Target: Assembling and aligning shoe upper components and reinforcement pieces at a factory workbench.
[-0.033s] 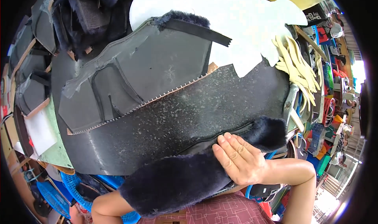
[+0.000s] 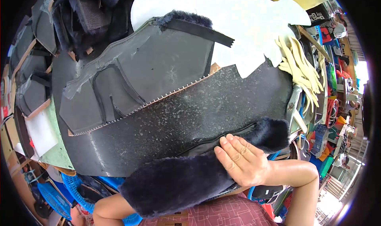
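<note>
Across the near edge of the worktable lies a long dark navy fur piece [image 2: 174, 184] with a smooth black strip [image 2: 198, 148] along its far side. My right hand [image 2: 244, 162] rests flat on it, right of the middle, with fingers stretched out and close together, tips on the black strip. Its thumb is hidden. My left forearm [image 2: 113, 210] passes beneath the piece's left end, and the fur covers my left hand. Beyond them lies a large grey panel [image 2: 158, 67] with a stitched lower edge and a tuft of dark fur on top.
The black work surface [image 2: 178, 111] looks worn and speckled. White sheet material [image 2: 218, 19] lies at the back. Pale yellow gloves [image 2: 297, 63] hang at the right, above a hammer-like tool [image 2: 293, 103]. Dark fur-lined pieces [image 2: 91, 15] are heaped back left. Blue baskets [image 2: 55, 202] stand below left.
</note>
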The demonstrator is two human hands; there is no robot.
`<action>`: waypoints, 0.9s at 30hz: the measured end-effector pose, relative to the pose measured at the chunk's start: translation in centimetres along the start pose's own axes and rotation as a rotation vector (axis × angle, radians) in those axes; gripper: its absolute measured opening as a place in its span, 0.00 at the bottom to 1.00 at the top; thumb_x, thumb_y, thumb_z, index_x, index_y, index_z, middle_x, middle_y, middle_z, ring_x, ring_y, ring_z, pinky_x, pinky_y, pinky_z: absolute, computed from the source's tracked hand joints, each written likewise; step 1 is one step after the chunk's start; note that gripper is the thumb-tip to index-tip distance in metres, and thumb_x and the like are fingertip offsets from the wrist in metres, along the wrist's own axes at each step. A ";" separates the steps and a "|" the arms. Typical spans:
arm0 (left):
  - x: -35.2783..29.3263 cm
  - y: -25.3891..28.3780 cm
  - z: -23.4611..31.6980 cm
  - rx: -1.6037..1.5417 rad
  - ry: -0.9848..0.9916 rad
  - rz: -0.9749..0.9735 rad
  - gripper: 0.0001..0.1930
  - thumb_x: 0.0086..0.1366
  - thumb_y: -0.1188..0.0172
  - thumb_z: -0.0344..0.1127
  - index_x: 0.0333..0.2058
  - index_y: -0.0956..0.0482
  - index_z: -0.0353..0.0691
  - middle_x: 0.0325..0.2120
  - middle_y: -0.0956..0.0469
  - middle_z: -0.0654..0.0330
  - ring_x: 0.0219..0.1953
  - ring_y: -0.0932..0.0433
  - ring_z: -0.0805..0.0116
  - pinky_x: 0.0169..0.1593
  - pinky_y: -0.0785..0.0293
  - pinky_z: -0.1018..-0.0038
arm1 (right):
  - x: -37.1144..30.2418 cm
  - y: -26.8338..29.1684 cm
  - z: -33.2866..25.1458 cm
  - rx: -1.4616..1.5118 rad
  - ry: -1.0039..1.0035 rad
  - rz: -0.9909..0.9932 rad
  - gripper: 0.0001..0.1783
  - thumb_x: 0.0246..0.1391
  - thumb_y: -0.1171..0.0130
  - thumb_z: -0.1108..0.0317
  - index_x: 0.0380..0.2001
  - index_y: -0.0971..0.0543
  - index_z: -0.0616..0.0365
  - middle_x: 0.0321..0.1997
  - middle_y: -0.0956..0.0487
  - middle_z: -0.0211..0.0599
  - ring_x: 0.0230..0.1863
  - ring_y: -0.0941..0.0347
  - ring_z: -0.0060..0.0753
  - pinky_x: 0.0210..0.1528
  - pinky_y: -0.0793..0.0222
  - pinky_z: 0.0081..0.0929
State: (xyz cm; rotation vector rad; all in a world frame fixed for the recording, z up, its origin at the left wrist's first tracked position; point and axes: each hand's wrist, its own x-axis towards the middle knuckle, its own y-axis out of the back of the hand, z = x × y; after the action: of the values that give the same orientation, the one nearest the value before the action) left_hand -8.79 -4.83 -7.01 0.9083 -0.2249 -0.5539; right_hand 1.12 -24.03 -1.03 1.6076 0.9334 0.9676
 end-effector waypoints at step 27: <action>-0.8 12.0 -6.0 0.675 -0.411 -0.008 0.15 0.52 0.41 0.34 0.39 0.18 0.38 0.42 0.24 0.55 0.39 0.26 0.62 0.36 0.25 0.76 | 6.2 0.6 1.9 0.179 0.302 -0.306 0.12 0.42 0.46 0.60 0.33 0.24 0.46 0.63 0.32 0.23 0.29 0.40 0.22 0.20 0.44 0.15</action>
State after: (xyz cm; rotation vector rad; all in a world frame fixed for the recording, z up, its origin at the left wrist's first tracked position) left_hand -2.66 5.54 -1.09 1.4409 -0.8146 -0.6831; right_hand 5.32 -19.17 0.10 1.4284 1.4636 0.9447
